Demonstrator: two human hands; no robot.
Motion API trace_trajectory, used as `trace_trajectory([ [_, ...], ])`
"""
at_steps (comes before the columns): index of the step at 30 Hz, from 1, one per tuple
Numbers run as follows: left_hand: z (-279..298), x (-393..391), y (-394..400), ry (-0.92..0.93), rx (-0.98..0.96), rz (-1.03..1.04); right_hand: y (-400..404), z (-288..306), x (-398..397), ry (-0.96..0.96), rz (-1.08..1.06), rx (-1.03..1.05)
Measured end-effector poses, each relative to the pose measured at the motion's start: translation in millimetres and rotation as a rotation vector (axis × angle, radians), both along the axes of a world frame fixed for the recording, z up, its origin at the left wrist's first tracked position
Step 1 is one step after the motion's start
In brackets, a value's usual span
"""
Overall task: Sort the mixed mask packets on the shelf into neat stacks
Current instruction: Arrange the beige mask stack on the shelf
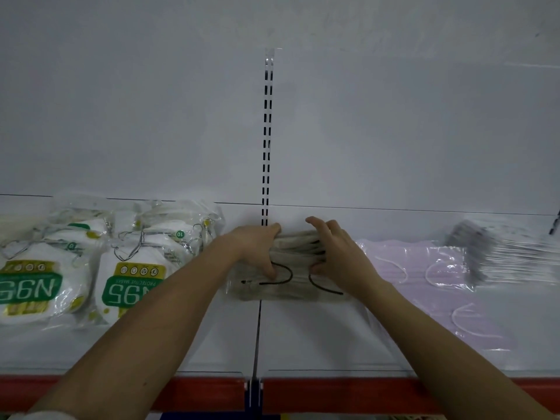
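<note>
Beige mask packets lay stacked mid-shelf; left hand and right hand gripped the stack's opposite ends, fingers curled over it. N95 packets sat left.

Bare forearms, white cuff lower-left.

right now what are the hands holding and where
Both grip the beige mask stack: left hand on its left end, right hand on its right end.

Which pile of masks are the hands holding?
The beige stack with black ear loops, in the middle. The left hand and right hand grip its sides; the N95 packets, pink packets and grey packets lie untouched.
</note>
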State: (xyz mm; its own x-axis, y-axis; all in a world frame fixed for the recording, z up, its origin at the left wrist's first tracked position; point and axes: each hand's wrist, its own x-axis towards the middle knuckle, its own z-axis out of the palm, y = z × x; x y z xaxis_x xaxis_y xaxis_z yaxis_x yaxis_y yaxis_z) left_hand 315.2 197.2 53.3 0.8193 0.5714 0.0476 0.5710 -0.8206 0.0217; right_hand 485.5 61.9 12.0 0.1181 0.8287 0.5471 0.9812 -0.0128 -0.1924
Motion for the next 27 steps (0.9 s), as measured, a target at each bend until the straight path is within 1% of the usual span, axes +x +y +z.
trace_trajectory([
  [1,2,-2,1,-0.017,0.028,0.002,1,-1,0,-0.042,0.007,0.064],
  [3,7,-5,4,-0.044,0.046,0.010,4,-1,-1,-0.183,-0.029,0.206],
  [6,7,-7,3,-0.025,0.026,0.016,10,-5,-5,-0.356,-0.120,0.262],
  [8,1,-7,2,-0.023,0.070,0.006,15,-9,-8,-0.387,-0.127,0.202],
  [10,-1,-10,0,-0.024,0.107,0.004,19,-9,-11,-0.395,-0.128,0.086],
  [12,-2,-15,0,0.037,0.136,0.020,22,-3,-12,-0.387,-0.127,-0.056],
  [14,-5,-20,1,0.109,0.173,0.057,25,4,-14,-0.387,-0.125,-0.137],
  [16,-7,-22,3,0.110,0.186,0.087,31,11,-18,-0.399,-0.139,-0.145],
  [21,1,-24,9,-0.026,0.188,0.030,39,27,-25,-0.446,-0.139,-0.096],
  [23,8,-25,13,-0.057,0.187,0.007,41,36,-23,-0.403,-0.110,-0.099],
  [24,9,-25,14,-0.053,0.168,0.004,43,40,-22,-0.348,-0.089,-0.149],
  [26,8,-25,16,-0.007,0.089,0.024,47,42,-21,-0.242,-0.060,-0.332],
  [27,4,-25,16,0.020,0.080,0.034,50,40,-21,-0.230,-0.060,-0.409],
])
